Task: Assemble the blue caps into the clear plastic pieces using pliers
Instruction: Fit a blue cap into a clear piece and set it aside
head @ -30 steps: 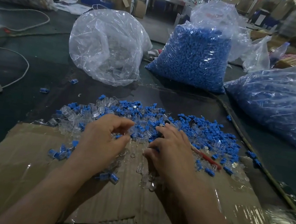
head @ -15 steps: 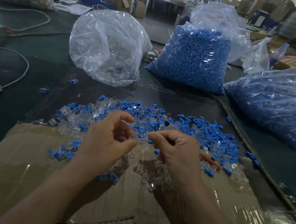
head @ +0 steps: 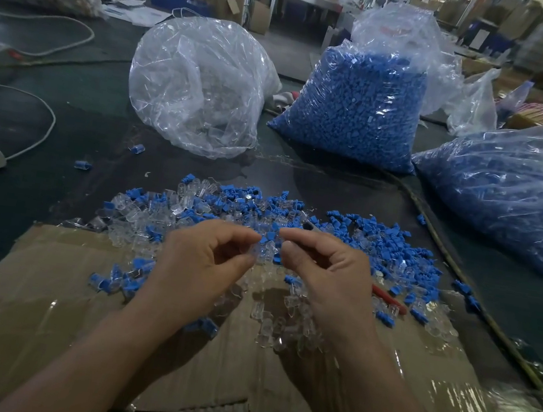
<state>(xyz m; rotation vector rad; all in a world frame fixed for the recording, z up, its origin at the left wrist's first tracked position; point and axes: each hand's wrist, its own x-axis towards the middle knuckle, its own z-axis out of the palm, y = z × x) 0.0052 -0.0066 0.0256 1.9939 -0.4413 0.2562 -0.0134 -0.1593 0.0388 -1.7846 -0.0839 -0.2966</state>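
1. The left hand (head: pixel 207 266) pinches a small clear plastic piece (head: pixel 258 251) in its grip, above the dark table (head: pixel 22 200).
2. The right hand (head: pixel 330 275) has its grip curled at a small blue plastic cap (head: pixel 271 239); whether it holds the cap cannot be told.
3. Red-handled pliers (head: pixel 389 299) lie on the flat brown cardboard sheet (head: pixel 42 314), right of that hand.

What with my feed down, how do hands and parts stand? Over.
Left hand pinches clear piece; right hand pinches what looks like a blue cap. Not joined yet. Pliers lie in the pile, below right hand, unheld.
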